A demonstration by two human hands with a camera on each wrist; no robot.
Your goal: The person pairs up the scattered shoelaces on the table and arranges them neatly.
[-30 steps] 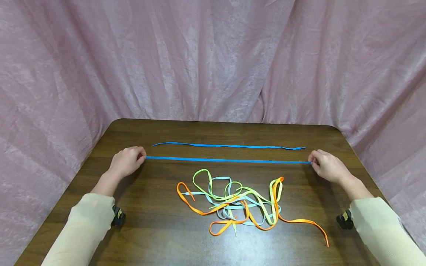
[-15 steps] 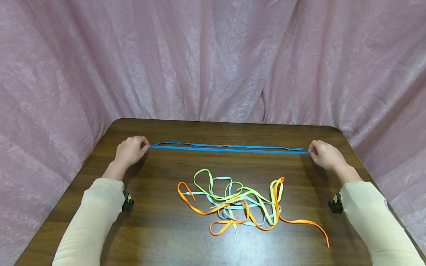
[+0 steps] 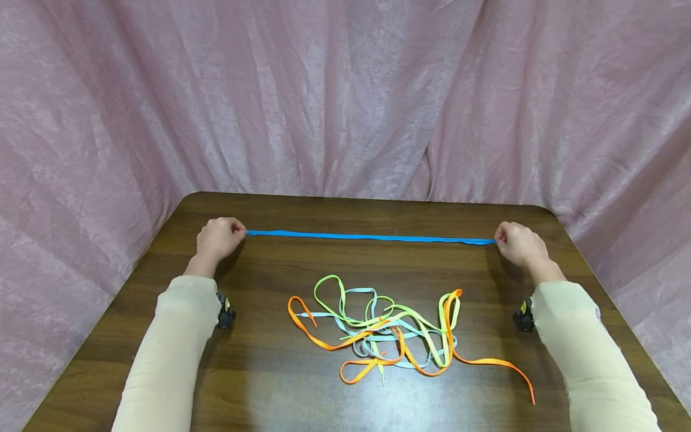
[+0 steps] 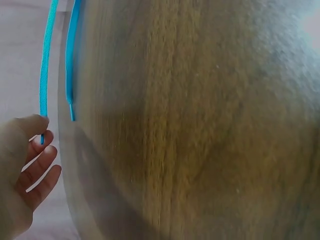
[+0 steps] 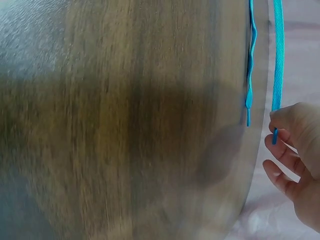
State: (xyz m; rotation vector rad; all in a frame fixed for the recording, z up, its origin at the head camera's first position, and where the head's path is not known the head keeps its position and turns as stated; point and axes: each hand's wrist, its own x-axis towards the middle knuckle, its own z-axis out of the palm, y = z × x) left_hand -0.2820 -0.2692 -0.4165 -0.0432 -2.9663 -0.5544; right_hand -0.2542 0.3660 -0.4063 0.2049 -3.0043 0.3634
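Note:
A blue shoelace (image 3: 345,236) is stretched taut from side to side near the far part of the table. My left hand (image 3: 220,237) pinches one end of it between thumb and forefinger, and its tip (image 4: 42,139) pokes out below them. At the other end, my right hand (image 3: 520,243) pinches the lace likewise, its tip (image 5: 274,136) showing past the thumb. A second blue shoelace (image 4: 71,60) lies straight on the table. In the head view the held lace overlaps it; both wrist views show the two side by side, with a gap between.
Nearer me lies a loose tangle of shoelaces: orange (image 3: 496,361), yellow-green (image 3: 415,315) and pale blue (image 3: 360,290). The brown wooden table (image 3: 345,210) has rounded far corners, and a pink curtain (image 3: 345,102) hangs behind it.
Both hands have moved away from me with the taut blue shoelace, from in front of the lying one to overlapping it in the head view. The tangle has stayed put.

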